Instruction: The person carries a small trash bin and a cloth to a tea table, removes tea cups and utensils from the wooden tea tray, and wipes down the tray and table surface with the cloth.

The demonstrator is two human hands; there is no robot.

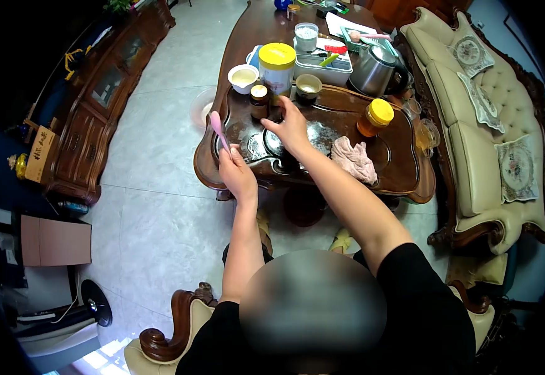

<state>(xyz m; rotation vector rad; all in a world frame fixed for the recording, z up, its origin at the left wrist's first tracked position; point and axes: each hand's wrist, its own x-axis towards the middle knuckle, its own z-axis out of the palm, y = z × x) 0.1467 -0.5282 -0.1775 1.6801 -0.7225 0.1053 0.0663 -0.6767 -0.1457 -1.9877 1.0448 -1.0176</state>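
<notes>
Upright in my left hand [238,172] is a pink spoon [217,126], its rounded end pointing up past the table's left edge. My right hand [290,127] reaches over the table with thumb and fingers apart, nothing between them. Its thumb is close beside a small dark brown bottle [259,107] with a pale yellow lid. Behind the bottle stands a large canister [277,80] with a yellow lid. A white cup [243,77] with pale contents sits left of the canister, and a small brown-rimmed bowl [308,86] sits to its right.
On the dark wooden table [391,172] are a crumpled pink cloth [353,159], a yellow-lidded honey-coloured jar [375,117], a steel kettle [374,70] and a grey container [328,72]. A cream sofa [469,156] lines the right side; a wooden cabinet [91,125] stands left.
</notes>
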